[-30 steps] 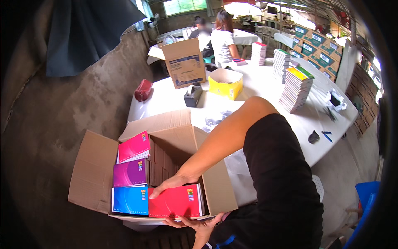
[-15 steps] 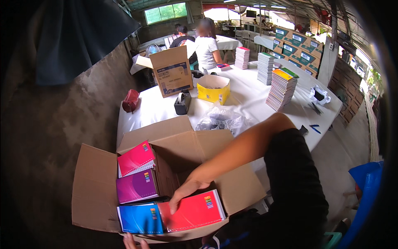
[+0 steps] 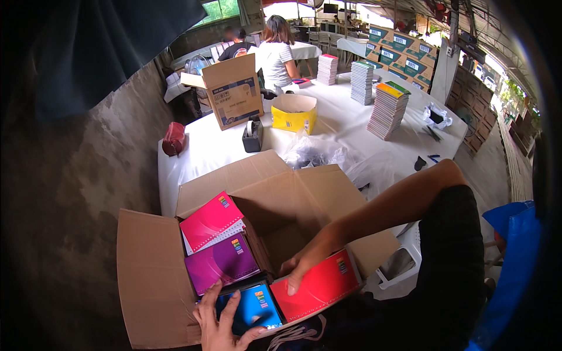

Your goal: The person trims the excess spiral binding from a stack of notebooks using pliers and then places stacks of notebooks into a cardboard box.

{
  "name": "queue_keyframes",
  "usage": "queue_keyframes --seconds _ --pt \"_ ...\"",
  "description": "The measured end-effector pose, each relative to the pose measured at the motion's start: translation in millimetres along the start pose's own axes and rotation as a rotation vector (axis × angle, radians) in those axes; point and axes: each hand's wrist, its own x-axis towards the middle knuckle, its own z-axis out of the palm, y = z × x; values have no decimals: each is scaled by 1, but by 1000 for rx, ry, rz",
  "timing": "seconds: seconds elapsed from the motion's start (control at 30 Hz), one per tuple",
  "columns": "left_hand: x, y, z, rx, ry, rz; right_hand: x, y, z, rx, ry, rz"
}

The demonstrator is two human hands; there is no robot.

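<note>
An open cardboard box [image 3: 234,182] stands before me with spiral-bound notebooks packed in it. Along its left side lie a pink notebook [image 3: 209,222] and a purple notebook [image 3: 219,266]. Nearer to me are a blue notebook [image 3: 266,304] and a red notebook [image 3: 325,284] side by side. My left hand [image 3: 221,319] rests with spread fingers on the blue notebook's left part, by the purple one's lower edge. My right hand [image 3: 310,254] reaches in from the right and grips the red notebook at its far left corner, thumb on the cover; its other fingers are partly hidden.
On the white-covered table [image 3: 216,143] stand a tape dispenser [image 3: 253,136], a yellow container [image 3: 294,116], a smaller carton [image 3: 234,99], a red pouch [image 3: 174,139], clear plastic bags [image 3: 316,153] and notebook stacks [image 3: 387,111]. Two people are farther back.
My left hand has come up from the box's near edge onto the blue notebook. My right hand has shifted to the red notebook's far left corner. The view has shifted, too.
</note>
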Motion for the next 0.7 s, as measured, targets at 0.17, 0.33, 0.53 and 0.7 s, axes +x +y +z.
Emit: queue_keyframes --seconds 0.17,0.33,0.53,0.7 --pt "-6 -10 -16 -111 51 36 -7 -14 8 -237 232 33" --pt "-15 -20 31 -340 446 -106 -27 1 17 -342 295 -89" --pt "-24 -27 17 -148 581 65 -42 -17 42 -687 465 -189" --pt "-24 -30 15 -74 545 76 -48 -22 38 -746 364 -38"
